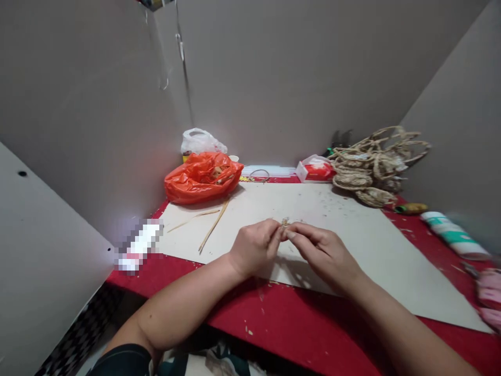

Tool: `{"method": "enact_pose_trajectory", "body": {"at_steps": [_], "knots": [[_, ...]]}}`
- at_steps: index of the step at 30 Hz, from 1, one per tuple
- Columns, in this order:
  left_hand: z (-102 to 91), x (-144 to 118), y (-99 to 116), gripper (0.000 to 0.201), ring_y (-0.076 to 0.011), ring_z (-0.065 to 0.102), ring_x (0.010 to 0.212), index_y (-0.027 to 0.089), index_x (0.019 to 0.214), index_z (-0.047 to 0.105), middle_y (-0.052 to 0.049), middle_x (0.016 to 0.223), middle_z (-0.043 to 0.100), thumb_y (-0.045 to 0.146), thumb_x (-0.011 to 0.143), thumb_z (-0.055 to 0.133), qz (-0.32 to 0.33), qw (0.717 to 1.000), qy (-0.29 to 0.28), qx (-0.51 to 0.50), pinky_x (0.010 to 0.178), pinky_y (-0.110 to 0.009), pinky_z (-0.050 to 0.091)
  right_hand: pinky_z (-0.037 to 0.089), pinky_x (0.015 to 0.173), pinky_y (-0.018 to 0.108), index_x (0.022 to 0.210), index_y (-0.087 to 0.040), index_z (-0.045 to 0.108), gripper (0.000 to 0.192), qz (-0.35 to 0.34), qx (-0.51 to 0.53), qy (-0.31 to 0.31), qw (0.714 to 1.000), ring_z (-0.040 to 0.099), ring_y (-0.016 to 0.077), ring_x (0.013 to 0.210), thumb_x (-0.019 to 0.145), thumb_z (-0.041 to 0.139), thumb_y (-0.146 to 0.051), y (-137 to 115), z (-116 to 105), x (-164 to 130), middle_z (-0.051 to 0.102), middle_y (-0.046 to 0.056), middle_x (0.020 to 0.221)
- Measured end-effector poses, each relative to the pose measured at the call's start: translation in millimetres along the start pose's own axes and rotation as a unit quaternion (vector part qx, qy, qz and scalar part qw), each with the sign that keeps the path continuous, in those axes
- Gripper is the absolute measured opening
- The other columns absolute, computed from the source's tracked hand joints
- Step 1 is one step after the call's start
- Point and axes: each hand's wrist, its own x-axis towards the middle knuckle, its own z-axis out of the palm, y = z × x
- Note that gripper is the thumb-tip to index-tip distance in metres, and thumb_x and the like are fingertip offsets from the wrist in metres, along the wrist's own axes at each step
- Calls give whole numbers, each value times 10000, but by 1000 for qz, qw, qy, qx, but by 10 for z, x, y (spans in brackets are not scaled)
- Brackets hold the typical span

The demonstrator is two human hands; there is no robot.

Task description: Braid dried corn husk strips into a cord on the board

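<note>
My left hand (256,245) is closed, its thumb and fingers wrapped round a small straw-coloured piece (285,222) that pokes out at the top. My right hand (323,250) pinches at the same piece with thumb and forefinger, and the two hands meet over the near part of a white board (364,250). Most of the piece is hidden by the fingers, so its full shape cannot be made out. Left of my hands, a few dry straw strips (214,225) lie on the board, close to an orange plastic bag (188,183) with tan material inside.
Coils of straw rope (364,167) are heaped at the back right, beside a red and white tissue pack (317,169). A wire ring (259,175) lies at the back. On the right are a white and green roll (454,236) and pink-handled scissors (489,288). Grey panels enclose the red-covered table (266,318).
</note>
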Motion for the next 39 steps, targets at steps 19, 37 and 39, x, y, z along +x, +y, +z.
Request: {"method": "enact_pose_trajectory", "body": {"at_steps": [19,37,39], "knots": [[-191,90,59,292,-151,583,806,141,930,637,-58,850,643,145,845,358,26,991,-88,-96,795,-277,457,320,466,234,667,-158,629,343,123,135,-13,983,396,111,480,792,545,-466,-23,-86,38,427,-25,480],[-337,152,41,314,-146,581,776,118,978,695,-69,849,656,133,817,425,-7,981,-138,-138,753,-265,449,118,384,193,682,-171,531,283,183,258,-83,945,150,41,389,745,597,-439,27,-133,50,241,-108,440],[-345,158,24,245,-132,570,723,116,912,703,-56,800,653,189,831,483,-19,974,-152,-169,700,-245,441,113,386,186,682,-173,519,300,192,295,-115,929,133,36,390,728,625,-450,19,-178,52,237,-116,439]]}}
